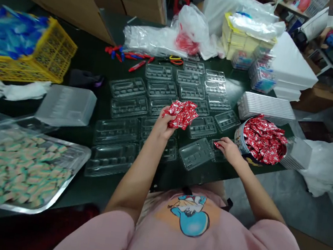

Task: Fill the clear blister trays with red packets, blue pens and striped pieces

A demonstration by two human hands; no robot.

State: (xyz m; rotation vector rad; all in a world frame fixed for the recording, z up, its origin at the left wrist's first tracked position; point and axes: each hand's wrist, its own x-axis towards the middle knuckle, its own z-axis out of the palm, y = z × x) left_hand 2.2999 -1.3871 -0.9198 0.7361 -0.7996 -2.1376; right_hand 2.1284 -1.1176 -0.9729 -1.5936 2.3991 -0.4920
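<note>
Two hands: both bare, out over the near half of the table (95, 62), well apart from each other.
Pan: a metal pan (76, 155) sits at the near left, full of pale wrapped pieces in green and orange, too blurred to tell more.
Right hand: the right hand (230, 150) lies low at the near right edge, fingers narrowed to a pinch on one red packet (218, 145).
Tray: a clear tray (195, 153) lies askew just left of that packet, near the table edge.
Left hand: the left hand (165, 125) is raised above the trays, closed on a bunch (181, 114) of red packets that fans out above the fingers.
Tin: a round tin (239, 141) stands just right of the right hand, heaped with the same red packets.
Rows: more clear trays (161, 88) lie side by side in rows across the middle of the table, compartments up.
Box: a cloudy plastic box (66, 106) rests left of the rows, with white cloths (14, 89) further left.
Stack: a white stack (266, 107) of flat trays lies behind the tin.
Crate: a yellow crate (54, 54) at the far left holds blue pieces.
Pens: red and blue pens (126, 54) and scissors (175, 60) lie past the rows.
Far edge: plastic bags (192, 31), yellow boxes (242, 40) and white boxes (291, 67) crowd the back.
</note>
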